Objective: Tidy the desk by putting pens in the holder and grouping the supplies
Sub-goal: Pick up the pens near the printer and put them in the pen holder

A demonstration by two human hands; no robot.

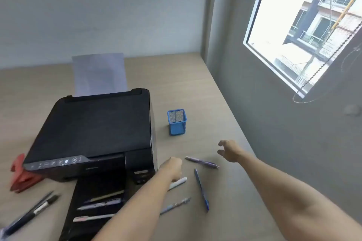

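Observation:
A blue mesh pen holder [176, 121] stands upright on the desk, right of the printer. My right hand [230, 150] hovers open just right of a purple pen [201, 162], fingers spread. My left hand [173, 168] is curled over the end of a white pen [179, 182]; whether it grips the pen is unclear. A dark blue pen [201, 189] and a pale blue pen [175, 205] lie near the front. Several pens [100, 204] rest on the printer's output tray. Black markers [33, 211] lie at the front left.
A black printer [94, 133] with paper [100, 74] in its rear feed fills the left middle of the wooden desk [186, 84]. A red stapler-like object [21, 176] sits at its left. A grey wall with a window [313, 25] bounds the desk's right edge.

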